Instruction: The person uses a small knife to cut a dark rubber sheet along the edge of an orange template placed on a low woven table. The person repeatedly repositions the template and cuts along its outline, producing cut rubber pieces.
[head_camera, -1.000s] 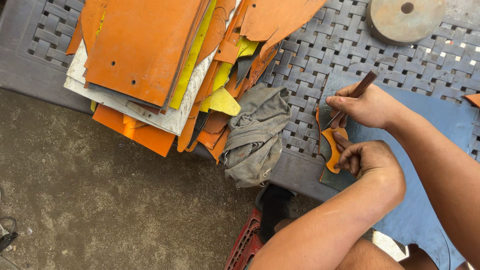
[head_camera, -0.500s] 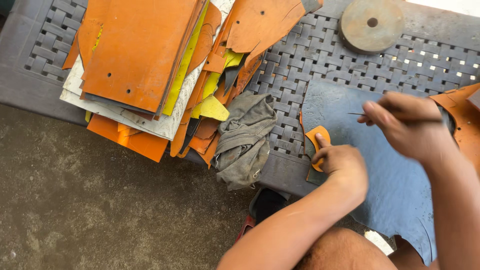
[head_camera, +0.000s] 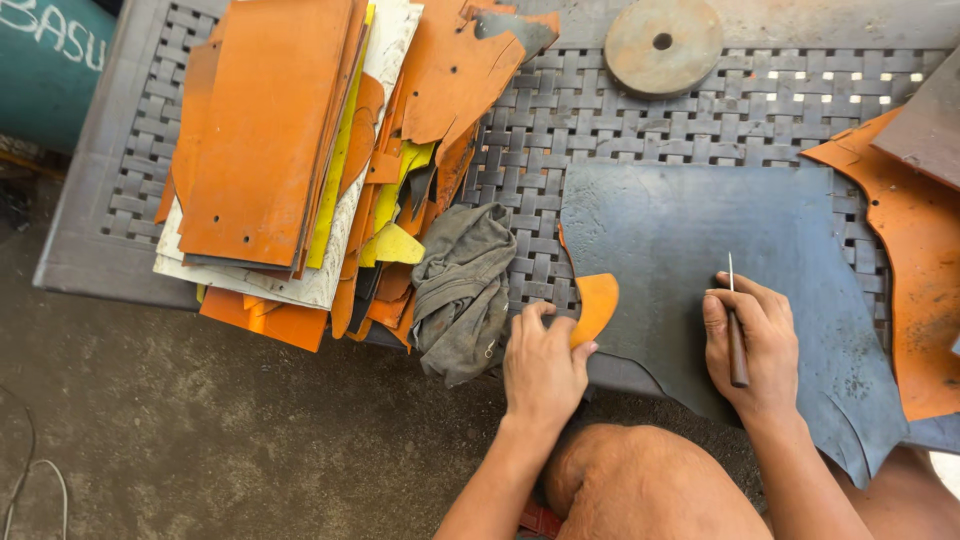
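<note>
On the dark leather sheet (head_camera: 700, 240), the right hand (head_camera: 752, 350) is wrapped around a thin awl (head_camera: 735, 330), its long axis upright, tip pointing away. At the sheet's left edge, the left hand (head_camera: 542, 365) pinches an orange leather piece (head_camera: 595, 305).

I log as hidden or cropped: the orange cut piece (head_camera: 597, 303) partly under my left hand (head_camera: 541, 367), the knife (head_camera: 737, 335) handle mostly wrapped by my right hand (head_camera: 752, 355), the orange sheet (head_camera: 915, 270) clipped at the right edge, and the teal drum (head_camera: 45, 55) cropped top left.
</note>
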